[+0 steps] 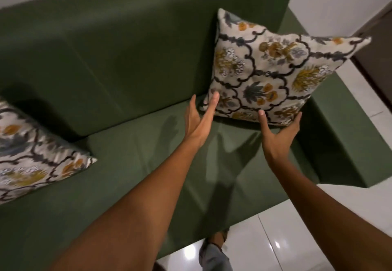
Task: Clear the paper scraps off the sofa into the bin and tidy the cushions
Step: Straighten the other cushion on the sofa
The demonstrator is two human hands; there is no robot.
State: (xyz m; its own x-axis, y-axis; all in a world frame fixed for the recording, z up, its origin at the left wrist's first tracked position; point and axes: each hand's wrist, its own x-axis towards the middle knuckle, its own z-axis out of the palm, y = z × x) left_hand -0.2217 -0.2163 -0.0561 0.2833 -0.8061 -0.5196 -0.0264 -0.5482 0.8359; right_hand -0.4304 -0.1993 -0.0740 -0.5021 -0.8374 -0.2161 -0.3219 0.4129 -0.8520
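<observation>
A cream floral cushion (269, 69) stands tilted in the right corner of the green sofa (131, 62), leaning on the backrest and the armrest. My left hand (200, 118) is open, its fingertips touching the cushion's lower left corner. My right hand (280, 131) cups the cushion's bottom edge, thumb on the front face and fingers under its right side. A second floral cushion (31, 156) lies flat at the left end of the seat. No paper scraps or bin show in this view.
The sofa's right armrest (347, 143) juts toward me. White glossy floor tiles (286, 239) lie in front and to the right. My foot and trouser leg (214, 251) stand by the seat's front edge. A dark door frame (377, 37) is at far right.
</observation>
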